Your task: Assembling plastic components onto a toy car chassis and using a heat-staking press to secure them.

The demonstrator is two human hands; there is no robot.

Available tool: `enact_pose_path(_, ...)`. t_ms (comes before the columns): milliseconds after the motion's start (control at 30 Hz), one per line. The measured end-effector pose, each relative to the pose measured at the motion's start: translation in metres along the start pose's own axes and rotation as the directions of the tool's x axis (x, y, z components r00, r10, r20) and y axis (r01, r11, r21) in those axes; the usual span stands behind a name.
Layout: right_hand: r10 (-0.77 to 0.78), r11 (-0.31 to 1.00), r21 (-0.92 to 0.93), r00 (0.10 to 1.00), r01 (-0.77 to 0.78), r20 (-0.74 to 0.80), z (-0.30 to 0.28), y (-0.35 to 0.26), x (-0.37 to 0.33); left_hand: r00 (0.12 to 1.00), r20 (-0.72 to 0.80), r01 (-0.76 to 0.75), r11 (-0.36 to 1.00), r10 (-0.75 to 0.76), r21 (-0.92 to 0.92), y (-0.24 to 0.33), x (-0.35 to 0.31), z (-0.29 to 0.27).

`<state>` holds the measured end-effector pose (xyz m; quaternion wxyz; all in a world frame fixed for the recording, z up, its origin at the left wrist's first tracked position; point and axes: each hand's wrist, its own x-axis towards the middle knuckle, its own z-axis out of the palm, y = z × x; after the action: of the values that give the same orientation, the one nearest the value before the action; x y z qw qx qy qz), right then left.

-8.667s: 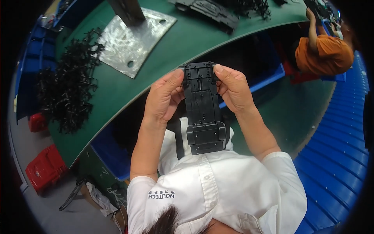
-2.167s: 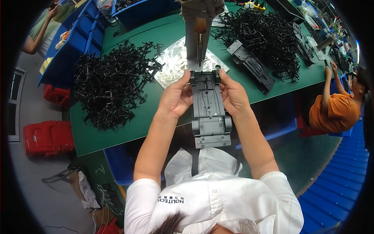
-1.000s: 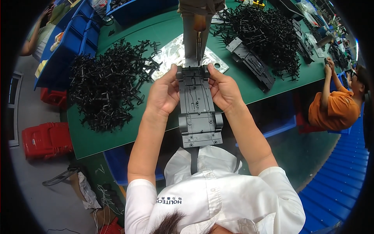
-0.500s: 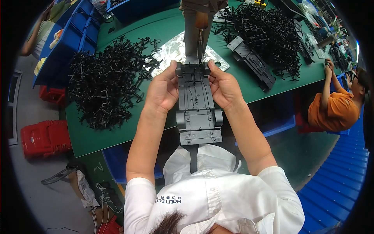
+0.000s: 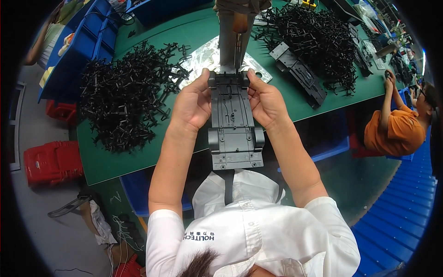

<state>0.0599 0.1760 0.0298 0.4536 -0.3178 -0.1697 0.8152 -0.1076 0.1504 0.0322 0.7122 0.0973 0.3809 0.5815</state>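
A long black plastic chassis-like part (image 5: 232, 111) lies lengthwise between my hands, its near end reaching over the table's front edge toward my lap. My left hand (image 5: 193, 101) is closed on its far left side, thumb pointing up along the edge. On the opposite side my right hand (image 5: 266, 101) grips the far right edge the same way. Just beyond the part's far end, the thin metal tip of an upright tool (image 5: 238, 48) points down at it; I cannot tell whether they touch. Behind the tip stands a wrapped post (image 5: 226, 46).
Piles of small black plastic pieces lie on the green table at left (image 5: 124, 99) and far right (image 5: 318, 41). A similar black part (image 5: 297, 74) rests right of the post. Blue bins (image 5: 97, 32) stand at far left; red stools (image 5: 53, 162) sit below. An orange-clad person (image 5: 397, 127) works at right.
The black part and both hands have shifted very slightly away from me, toward the post. My grip looks the same.
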Motion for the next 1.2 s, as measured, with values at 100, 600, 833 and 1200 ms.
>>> enact_pose_path(100, -0.008, 1.000, -0.004, 1.000, 0.008, -0.006, 0.0015, -0.0012, -0.0018, 1.000, -0.002, 0.014, 1.000, -0.014, 0.002, 0.0011, -0.0011, 0.0007)
enact_pose_path(600, -0.008, 1.000, -0.029, 1.000, 0.007, -0.025, 0.0028, -0.0012, -0.0021, 1.000, 0.013, 0.018, 1.000, -0.018, 0.022, 0.0026, 0.0001, -0.0008)
enact_pose_path(833, 0.003, 1.000, -0.030, 1.000, -0.003, -0.021, 0.0012, -0.0016, 0.0001, 1.000, 0.012, 0.007, 0.999, -0.008, 0.053, 0.0036, -0.0001, 0.0013)
enact_pose_path(1200, 0.000, 0.999, -0.043, 1.000, -0.001, -0.022, 0.0051, -0.0005, 0.0000, 0.999, 0.017, 0.037, 0.998, -0.038, 0.047, 0.0075, 0.0035, -0.0013)
